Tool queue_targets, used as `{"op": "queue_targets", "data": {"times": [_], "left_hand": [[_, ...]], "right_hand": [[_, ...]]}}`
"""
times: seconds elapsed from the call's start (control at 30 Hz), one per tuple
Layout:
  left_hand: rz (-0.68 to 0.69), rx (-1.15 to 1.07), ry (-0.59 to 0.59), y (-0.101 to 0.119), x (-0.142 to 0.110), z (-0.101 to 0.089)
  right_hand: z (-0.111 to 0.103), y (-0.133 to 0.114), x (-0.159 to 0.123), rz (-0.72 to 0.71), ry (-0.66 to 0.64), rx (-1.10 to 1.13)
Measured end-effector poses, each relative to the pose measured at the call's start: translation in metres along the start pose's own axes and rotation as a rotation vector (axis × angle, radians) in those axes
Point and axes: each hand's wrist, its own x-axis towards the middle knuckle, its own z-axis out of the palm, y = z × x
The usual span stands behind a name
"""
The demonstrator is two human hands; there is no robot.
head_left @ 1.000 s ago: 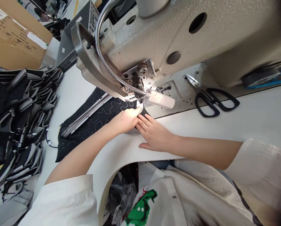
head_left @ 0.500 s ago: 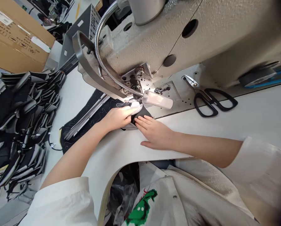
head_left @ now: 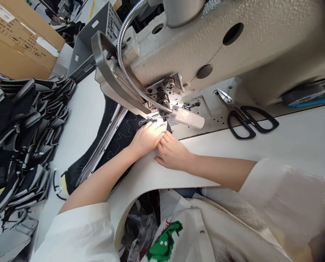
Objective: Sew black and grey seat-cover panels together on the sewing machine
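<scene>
Two hands work close together: I have the left hand (head_left: pixel 147 138) pressed flat on the black quilted panel (head_left: pixel 121 136), keeping it under the presser foot (head_left: pixel 159 113), and the right hand (head_left: pixel 172 151) lightly curled at its edge, steadying it.

1. A brown corrugated cardboard box (head_left: pixel 17 40) carries dark printed lines of characters and small boxed symbols, too small to read
2. A white rectangular label (head_left: pixel 1 12) on that box shows dark print, also unreadable
3. A white strip sticker (head_left: pixel 46 46) lies across the box's edge, with no legible wording
4. A white button-up shirt (head_left: pixel 179 243) bears a green printed figure (head_left: pixel 164 242) under red script-like marks (head_left: pixel 168 221), which cannot be read
</scene>
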Motion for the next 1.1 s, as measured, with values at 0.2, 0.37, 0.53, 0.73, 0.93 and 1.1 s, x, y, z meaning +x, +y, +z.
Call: {"op": "queue_targets", "data": {"times": [0.2,0.37,0.53,0.73,0.93,1.1], "left_hand": [[0.02,0.187,-0.048,-0.013,-0.026,-0.001],[0.004,-0.019,-0.051,-0.014,-0.025,-0.001],[0.053,-0.223,-0.039,-0.015,-0.022,0.002],[0.079,-0.312,0.029,-0.021,-0.005,0.009],[0.057,-0.323,0.117,-0.031,0.011,0.019],[0.031,-0.34,0.18,-0.037,0.019,0.031]], "right_hand": [[0.001,-0.004,-0.009,-0.078,0.07,-0.04],[-0.006,-0.003,-0.007,-0.079,-0.037,0.094],[-0.006,-0.005,-0.003,-0.097,-0.072,0.088],[-0.003,-0.004,0.008,-0.036,-0.081,0.057],[-0.006,-0.001,0.01,-0.071,-0.07,0.068],[-0.006,0.0,0.009,-0.145,-0.024,0.094]]}}
